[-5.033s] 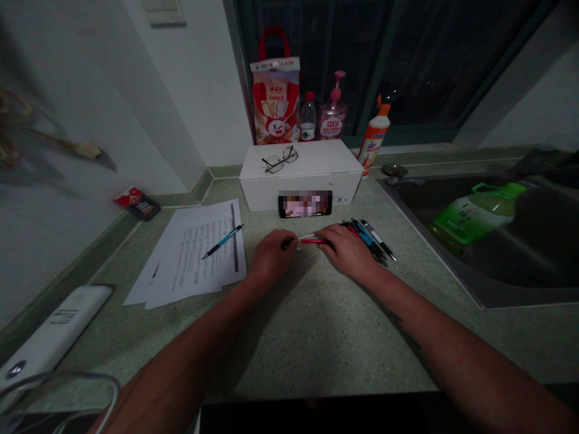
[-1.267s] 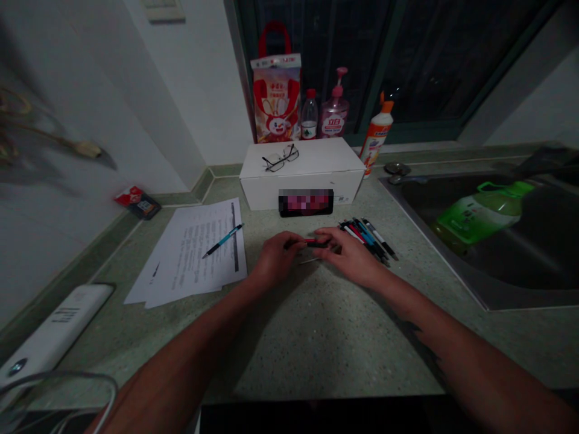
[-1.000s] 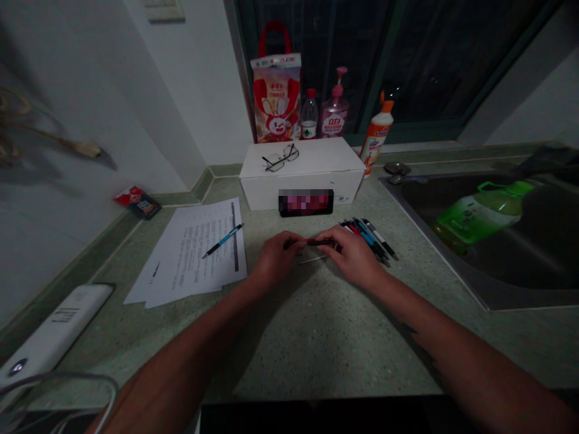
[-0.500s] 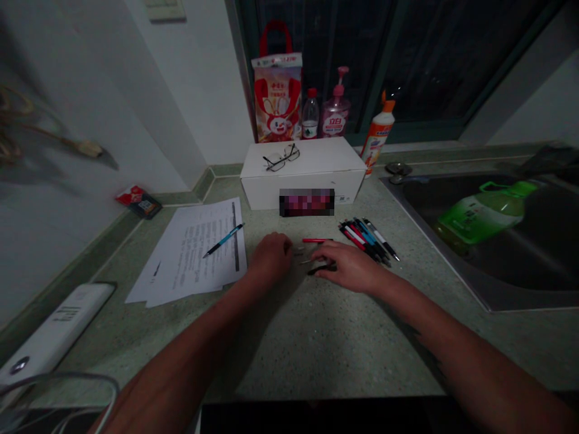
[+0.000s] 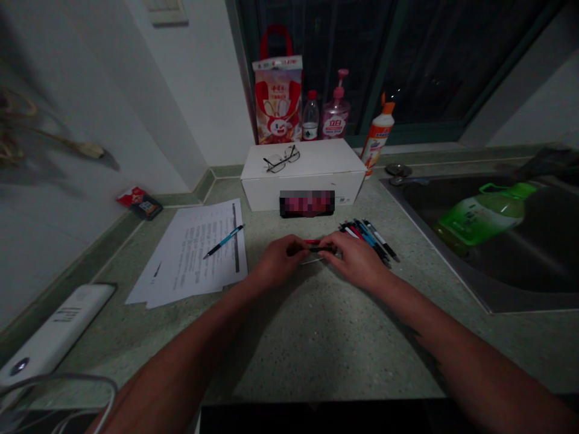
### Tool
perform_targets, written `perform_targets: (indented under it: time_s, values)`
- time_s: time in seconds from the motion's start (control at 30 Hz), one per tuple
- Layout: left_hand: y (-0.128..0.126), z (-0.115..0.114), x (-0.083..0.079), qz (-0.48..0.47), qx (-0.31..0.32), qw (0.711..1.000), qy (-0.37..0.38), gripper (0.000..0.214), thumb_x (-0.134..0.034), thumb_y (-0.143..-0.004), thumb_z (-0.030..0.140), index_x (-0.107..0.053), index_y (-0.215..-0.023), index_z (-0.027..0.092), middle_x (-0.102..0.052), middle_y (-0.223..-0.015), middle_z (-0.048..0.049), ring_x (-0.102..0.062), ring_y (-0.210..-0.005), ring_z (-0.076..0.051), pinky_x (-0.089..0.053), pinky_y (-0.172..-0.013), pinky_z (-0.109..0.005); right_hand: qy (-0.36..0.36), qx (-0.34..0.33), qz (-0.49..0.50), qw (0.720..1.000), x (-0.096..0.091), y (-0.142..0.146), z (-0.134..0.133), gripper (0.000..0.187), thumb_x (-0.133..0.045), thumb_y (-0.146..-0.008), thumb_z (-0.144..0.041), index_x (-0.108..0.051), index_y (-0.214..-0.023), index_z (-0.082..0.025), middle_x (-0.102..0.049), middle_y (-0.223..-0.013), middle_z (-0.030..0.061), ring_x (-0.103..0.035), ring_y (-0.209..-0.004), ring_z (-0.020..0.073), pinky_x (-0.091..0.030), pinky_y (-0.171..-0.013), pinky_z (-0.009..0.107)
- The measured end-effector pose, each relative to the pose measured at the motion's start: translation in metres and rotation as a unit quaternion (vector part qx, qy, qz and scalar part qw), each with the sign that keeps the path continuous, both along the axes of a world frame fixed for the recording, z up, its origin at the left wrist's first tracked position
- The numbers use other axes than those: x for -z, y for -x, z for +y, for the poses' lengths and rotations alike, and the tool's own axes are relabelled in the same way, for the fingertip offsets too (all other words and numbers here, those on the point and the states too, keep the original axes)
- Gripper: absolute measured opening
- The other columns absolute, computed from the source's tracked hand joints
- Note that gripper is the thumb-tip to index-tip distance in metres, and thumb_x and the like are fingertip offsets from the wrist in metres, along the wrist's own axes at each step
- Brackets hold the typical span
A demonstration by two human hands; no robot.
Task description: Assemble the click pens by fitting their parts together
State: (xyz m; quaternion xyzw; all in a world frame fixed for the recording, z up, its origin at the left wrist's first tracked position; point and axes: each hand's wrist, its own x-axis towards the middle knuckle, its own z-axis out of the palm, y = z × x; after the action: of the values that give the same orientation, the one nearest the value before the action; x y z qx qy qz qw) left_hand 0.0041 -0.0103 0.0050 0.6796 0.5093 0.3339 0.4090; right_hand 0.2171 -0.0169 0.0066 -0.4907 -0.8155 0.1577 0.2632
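Observation:
A short black pen part spans the gap between my hands. My left hand pinches its left end, and my right hand pinches the other; the fingers hide both ends. Just behind it lies a red pen part, partly covered by my fingers. Under my hands a thin pale stick-like piece, perhaps a refill, rests on the counter. Close beyond my right hand is a bunch of pens in black, red, blue and white.
Printed sheets with a blue pen on top lie to the left. A white box bearing eyeglasses stands behind. The sink at right holds a green bottle. A white power strip sits front left.
My right hand has lifted the black pen part off the counter. My left hand has moved right to meet it, and both now grip it.

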Motion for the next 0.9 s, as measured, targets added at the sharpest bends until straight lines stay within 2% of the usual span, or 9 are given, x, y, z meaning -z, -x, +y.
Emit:
perform_targets:
  time_s: [0.27,0.5,0.63,0.77,0.83,0.9]
  values:
    - [-0.0008,0.0012,0.0037,-0.042,0.012,0.999,0.020,0.004,-0.069,-0.084,0.021,-0.071,-0.087,0.018,-0.076,-0.086,-0.0030,-0.070,-0.079,-0.017,-0.053,-0.078,-0.031,-0.025,-0.020,0.008,0.999,0.0000,-0.0002,-0.0002,0.005,-0.068,-0.092,-0.022,-0.066,-0.097,-0.023,-0.071,-0.097,0.0050,-0.067,-0.091,0.0232,-0.048,-0.079,0.036]
    - [-0.0017,-0.0051,0.0010,0.011,-0.001,0.999,-0.043,0.008,-0.070,-0.086,0.019,-0.074,-0.093,0.020,-0.079,-0.091,-0.0041,-0.071,-0.082,-0.018,-0.054,-0.079,-0.032,0.020,-0.019,0.028,0.999,-0.0013,0.0024,-0.0010,0.015,-0.057,-0.099,-0.025,-0.072,-0.101,-0.023,-0.077,-0.102,0.0063,-0.071,-0.094,0.0239,-0.050,-0.081,0.037]
    - [-0.0021,-0.0066,-0.0020,0.017,-0.003,0.999,-0.051,0.009,-0.070,-0.087,0.020,-0.075,-0.095,0.021,-0.079,-0.095,-0.0045,-0.071,-0.084,-0.018,-0.055,-0.080,-0.032,0.040,-0.020,0.063,0.997,-0.0001,0.0043,-0.0010,0.020,-0.052,-0.100,-0.026,-0.072,-0.104,-0.023,-0.077,-0.107,0.0072,-0.071,-0.098,0.0238,-0.051,-0.083,0.037]
    - [-0.0020,-0.0065,-0.0041,0.003,-0.013,0.999,-0.049,0.009,-0.069,-0.087,0.021,-0.074,-0.094,0.020,-0.078,-0.090,-0.0039,-0.071,-0.082,-0.018,-0.055,-0.079,-0.033,0.048,-0.009,0.095,0.994,-0.0003,0.0055,-0.0024,0.025,-0.061,-0.095,-0.027,-0.065,-0.120,-0.023,-0.076,-0.109,0.0068,-0.070,-0.096,0.0226,-0.052,-0.081,0.036]
    - [-0.0019,-0.0063,-0.0047,-0.002,-0.016,0.999,-0.048,0.009,-0.068,-0.087,0.021,-0.074,-0.094,0.019,-0.078,-0.091,-0.0045,-0.071,-0.083,-0.019,-0.056,-0.081,-0.034,0.051,-0.005,0.090,0.995,-0.0008,0.0054,-0.0030,0.026,-0.066,-0.091,-0.025,-0.064,-0.117,-0.023,-0.075,-0.106,0.0064,-0.070,-0.091,0.0220,-0.052,-0.077,0.035]
    - [-0.0018,-0.0063,-0.0050,0.000,-0.014,0.999,-0.045,0.010,-0.068,-0.087,0.022,-0.074,-0.094,0.020,-0.078,-0.092,-0.0055,-0.071,-0.084,-0.019,-0.056,-0.083,-0.035,0.055,-0.005,0.084,0.995,-0.0012,0.0050,-0.0031,0.018,-0.065,-0.092,-0.024,-0.065,-0.110,-0.022,-0.075,-0.100,0.0055,-0.069,-0.086,0.0210,-0.051,-0.074,0.034]
